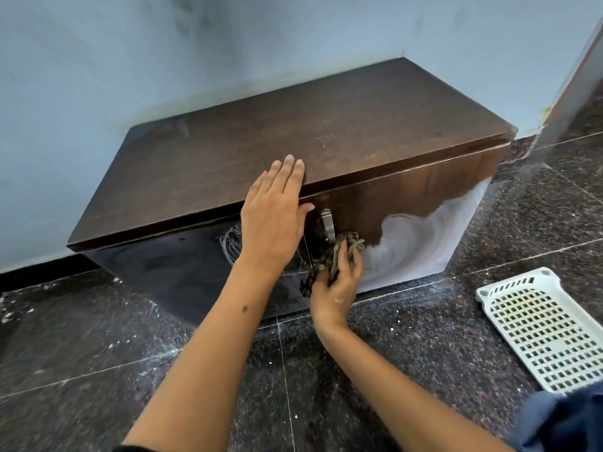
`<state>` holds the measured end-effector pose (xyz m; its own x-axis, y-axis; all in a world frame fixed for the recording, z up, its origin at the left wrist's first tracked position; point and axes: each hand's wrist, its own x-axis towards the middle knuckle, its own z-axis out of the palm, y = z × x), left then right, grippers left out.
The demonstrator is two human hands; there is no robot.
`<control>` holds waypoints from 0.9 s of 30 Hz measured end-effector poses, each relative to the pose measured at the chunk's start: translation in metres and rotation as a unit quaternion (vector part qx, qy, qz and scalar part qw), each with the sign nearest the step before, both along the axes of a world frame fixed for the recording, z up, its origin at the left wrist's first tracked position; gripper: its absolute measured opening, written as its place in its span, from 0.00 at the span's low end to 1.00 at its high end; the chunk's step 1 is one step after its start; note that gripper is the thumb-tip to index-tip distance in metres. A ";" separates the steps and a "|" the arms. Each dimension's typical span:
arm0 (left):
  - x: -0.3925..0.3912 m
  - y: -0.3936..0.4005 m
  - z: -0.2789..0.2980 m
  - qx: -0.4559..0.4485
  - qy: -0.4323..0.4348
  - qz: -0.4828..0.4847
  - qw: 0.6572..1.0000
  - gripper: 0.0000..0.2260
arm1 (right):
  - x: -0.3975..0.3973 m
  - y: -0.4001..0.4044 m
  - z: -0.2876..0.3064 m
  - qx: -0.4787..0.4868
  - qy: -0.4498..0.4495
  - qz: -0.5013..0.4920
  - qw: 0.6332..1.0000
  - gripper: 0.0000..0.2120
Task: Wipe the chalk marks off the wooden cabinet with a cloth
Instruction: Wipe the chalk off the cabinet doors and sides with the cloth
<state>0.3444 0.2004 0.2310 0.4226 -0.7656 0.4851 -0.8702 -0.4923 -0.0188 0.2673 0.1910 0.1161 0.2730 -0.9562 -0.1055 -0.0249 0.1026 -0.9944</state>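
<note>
Low dark wooden cabinet (326,132) on a speckled dark floor (98,347), against a pale blue wall (130,60). Left hand (274,216) flat, fingers straight and together, laid over the cabinet's top front edge, fingertips on the top, palm over the front face. Right hand (336,288) lower and just right of the left one, curled round a crumpled, dark patterned cloth (329,259), pressing it to the cabinet front. Cloth bunched between fingers and thumb, one end poking up just below a metal handle (327,223), other end hanging beside the wrist. White chalk marks (231,243) scribbled on the front, partly hidden behind the left wrist, just left of the cloth. Bright glare on the front's right part. White perforated plastic tray (541,331) on the floor, well right of both hands. Blue fabric (564,422) at the lower right corner.
</note>
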 end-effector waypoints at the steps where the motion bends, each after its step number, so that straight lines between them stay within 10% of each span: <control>1: 0.000 0.000 0.001 0.001 0.008 0.000 1.000 0.26 | 0.000 0.002 -0.004 0.027 0.002 0.005 1.000 0.28; 5: 0.000 0.001 0.006 0.009 0.038 -0.003 0.999 0.27 | 0.009 0.020 0.005 0.124 -0.047 0.061 0.989 0.25; 16: 0.010 0.005 0.022 0.034 0.119 -0.041 0.991 0.24 | 0.012 0.025 0.033 -0.326 -0.036 0.072 0.942 0.29; 27: 0.010 0.005 0.020 0.028 0.110 -0.040 0.993 0.24 | 0.005 -0.003 -0.037 -0.470 0.131 0.114 0.865 0.34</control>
